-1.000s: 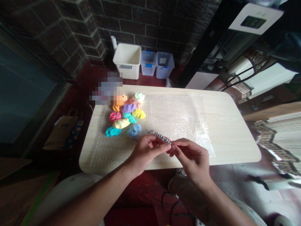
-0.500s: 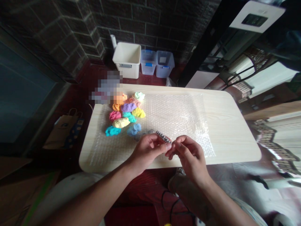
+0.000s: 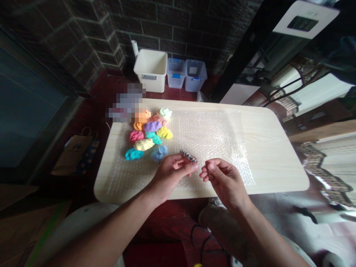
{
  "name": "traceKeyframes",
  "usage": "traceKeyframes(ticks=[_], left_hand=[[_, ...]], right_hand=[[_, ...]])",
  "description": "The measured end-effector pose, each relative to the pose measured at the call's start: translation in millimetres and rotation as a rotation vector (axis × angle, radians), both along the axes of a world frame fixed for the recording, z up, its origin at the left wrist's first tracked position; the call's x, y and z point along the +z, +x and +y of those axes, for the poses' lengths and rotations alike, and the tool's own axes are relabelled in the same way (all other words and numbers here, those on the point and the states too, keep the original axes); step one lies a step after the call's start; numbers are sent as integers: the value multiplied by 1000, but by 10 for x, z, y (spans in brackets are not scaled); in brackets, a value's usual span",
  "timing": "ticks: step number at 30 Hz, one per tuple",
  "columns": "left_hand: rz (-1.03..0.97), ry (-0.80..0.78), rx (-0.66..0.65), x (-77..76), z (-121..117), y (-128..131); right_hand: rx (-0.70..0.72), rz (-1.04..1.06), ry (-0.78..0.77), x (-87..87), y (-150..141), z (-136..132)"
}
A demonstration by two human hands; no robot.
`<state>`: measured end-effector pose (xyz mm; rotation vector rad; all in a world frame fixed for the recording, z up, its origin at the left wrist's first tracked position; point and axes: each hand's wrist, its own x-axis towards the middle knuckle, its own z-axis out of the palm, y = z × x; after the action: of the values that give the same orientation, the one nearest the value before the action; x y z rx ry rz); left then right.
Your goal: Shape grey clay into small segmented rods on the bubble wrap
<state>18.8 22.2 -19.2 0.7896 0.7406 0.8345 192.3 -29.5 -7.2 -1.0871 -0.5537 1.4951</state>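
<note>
My left hand pinches a short grey-and-black ridged strip between thumb and fingers, and its far end sticks out up and to the left. What the strip is made of is too small to tell. A small gap to the right, my right hand has thumb and fingertips pressed together; anything between them is too small to make out. Both hands are over the near part of the bubble wrap. Beyond my left hand lies a blue lump of modelling clay. More soft lumps sit close by: teal, pale yellow, purple and yellow.
The bubble wrap covers much of the light wooden table. On the floor behind stand a white bin and two clear plastic boxes. A paper bag is at the left. Cables lie below the table's front edge.
My hands were touching at the strip's end; now they are apart. My left hand has moved slightly left and up with the strip, and my right hand slightly right.
</note>
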Motion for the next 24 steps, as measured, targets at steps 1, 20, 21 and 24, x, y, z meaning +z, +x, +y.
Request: traceKeyframes(ticks=[1,20,21,24], left_hand=[[2,3,2,-4,3,-5],[9,-18,-1,1,18,-21],[14,-17,-2,1,18,-23],[29,-10,-11,-3,16,-31]], right_hand=[[13,4,7,3,2,1],[12,115,-82,58,38,11],[19,116,-95,62,38,8],[69,97,-115,77,17,-9]])
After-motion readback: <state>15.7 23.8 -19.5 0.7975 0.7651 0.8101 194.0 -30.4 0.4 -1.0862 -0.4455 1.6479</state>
